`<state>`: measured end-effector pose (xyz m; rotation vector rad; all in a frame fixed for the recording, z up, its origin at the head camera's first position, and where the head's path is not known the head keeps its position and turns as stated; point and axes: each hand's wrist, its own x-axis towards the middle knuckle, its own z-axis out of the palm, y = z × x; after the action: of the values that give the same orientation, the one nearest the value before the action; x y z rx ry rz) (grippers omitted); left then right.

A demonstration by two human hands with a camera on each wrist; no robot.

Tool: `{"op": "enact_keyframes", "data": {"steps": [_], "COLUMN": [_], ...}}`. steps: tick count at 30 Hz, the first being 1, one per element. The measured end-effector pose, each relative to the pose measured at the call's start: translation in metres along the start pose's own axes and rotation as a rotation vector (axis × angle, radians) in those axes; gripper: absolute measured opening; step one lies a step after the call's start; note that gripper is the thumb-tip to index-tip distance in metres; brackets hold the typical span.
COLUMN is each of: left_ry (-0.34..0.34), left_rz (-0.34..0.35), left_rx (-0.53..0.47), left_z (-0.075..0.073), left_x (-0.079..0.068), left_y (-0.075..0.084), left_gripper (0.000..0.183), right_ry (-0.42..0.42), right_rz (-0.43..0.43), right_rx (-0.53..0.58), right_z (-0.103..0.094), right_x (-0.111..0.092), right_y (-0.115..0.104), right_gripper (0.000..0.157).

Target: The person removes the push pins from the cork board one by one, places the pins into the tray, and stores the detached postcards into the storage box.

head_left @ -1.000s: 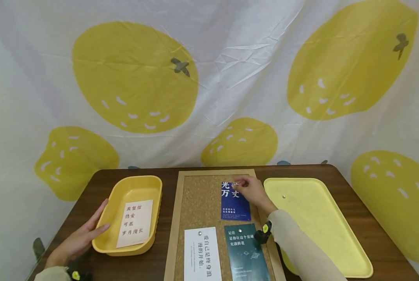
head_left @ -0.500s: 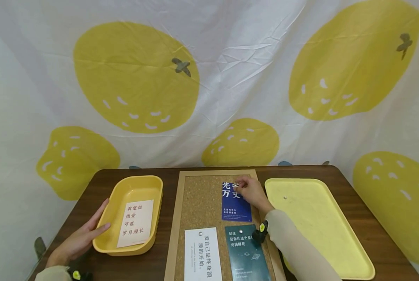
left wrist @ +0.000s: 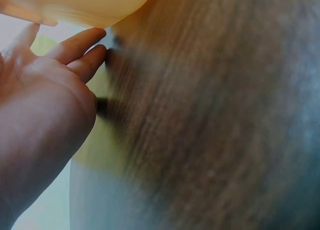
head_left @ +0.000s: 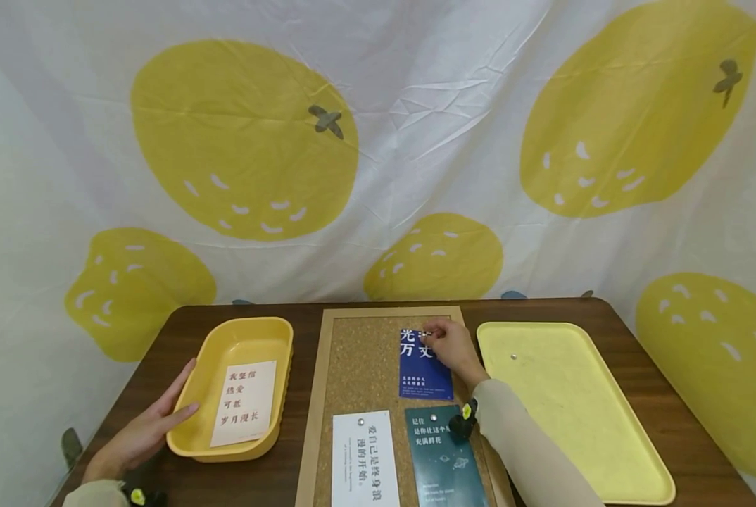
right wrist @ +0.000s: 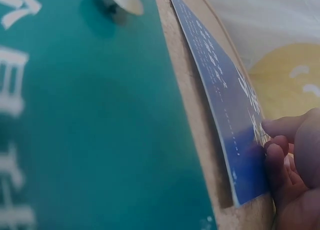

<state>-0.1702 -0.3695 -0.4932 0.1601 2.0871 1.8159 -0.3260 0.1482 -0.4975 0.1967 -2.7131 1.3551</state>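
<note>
In the head view, my left hand (head_left: 143,429) holds the left side of a yellow plastic basin (head_left: 251,327), thumb over the rim and extended fingers along the outside. A white card with red writing (head_left: 243,401) lies in it. My right hand (head_left: 450,346) pinches a small thumbtack at the upper part of a blue card (head_left: 425,384) on the corkboard (head_left: 359,366); the fingertips mostly hide the tack. Seen from the right wrist, thumb and fingers meet at the face of the blue card (right wrist: 220,100), whose near edge stands slightly off the cork.
A white card (head_left: 365,461) and a teal card (head_left: 444,465), each with a thumbtack near its top, are on the lower corkboard. To the right lies a pale yellow tray (head_left: 581,415) bearing a loose thumbtack (head_left: 514,357). A lemon-print cloth (head_left: 378,155) hangs behind the wooden table (head_left: 327,301).
My right wrist and forearm have shifted slightly to the left while the fingertips stay at the blue card's top. The left hand and basin have stayed in place.
</note>
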Motion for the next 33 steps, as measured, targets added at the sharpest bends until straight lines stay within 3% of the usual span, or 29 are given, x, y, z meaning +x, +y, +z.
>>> {"op": "enact_keyframes", "data": {"steps": [20, 28, 33], "left_ry": [0.041, 0.048, 0.155], "left_rz": [-0.017, 0.022, -0.010], "left_rx": [0.017, 0.029, 0.075], "left_z": [0.002, 0.003, 0.005], "left_x": [-0.002, -0.004, -0.003], "left_y": [0.003, 0.006, 0.011], "left_gripper": [0.083, 0.078, 0.075], "right_ry": [0.052, 0.052, 0.051], "right_rz": [-0.026, -0.018, -0.011], "right_rx": [-0.030, -0.039, -0.035], "right_z": [0.007, 0.006, 0.007], "right_x": [0.001, 0.000, 0.001], "right_y": [0.000, 0.002, 0.004], "right_gripper": [0.018, 0.016, 0.015]}}
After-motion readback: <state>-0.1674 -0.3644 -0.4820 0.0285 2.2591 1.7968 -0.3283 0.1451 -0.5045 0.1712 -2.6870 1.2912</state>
